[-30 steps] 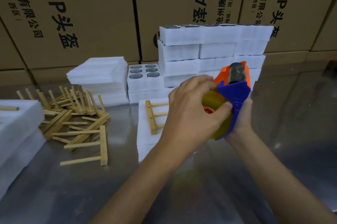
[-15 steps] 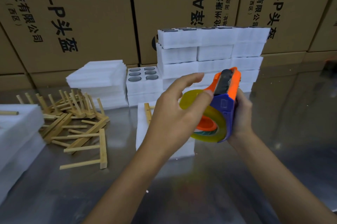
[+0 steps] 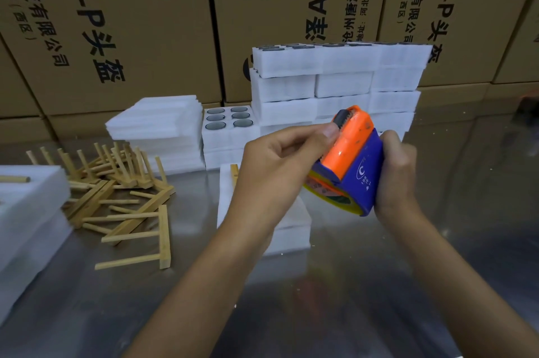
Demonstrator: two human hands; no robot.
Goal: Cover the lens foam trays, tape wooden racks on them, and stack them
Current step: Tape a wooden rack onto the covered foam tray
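Printed cardboard cartons [image 3: 140, 22] are lining the back of a steel table [image 3: 379, 284], where a person is working over a covered foam tray [image 3: 291, 229] with a wooden rack [image 3: 234, 174] lying on top. The right hand [image 3: 398, 174] is gripping a blue-and-orange tape dispenser [image 3: 350, 165] above the tray, while the left hand [image 3: 280, 162] is pinching at its roller end. Loose racks [image 3: 122, 197] are lying scattered to the left, beside stacked foam trays [image 3: 335, 86].

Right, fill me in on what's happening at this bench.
A person is readying tape. The right hand grips the orange-and-blue tape dispenser while the left hand pinches at its roller end. Below them, a covered foam tray with a wooden rack on top awaits taping. Loose racks lie left.
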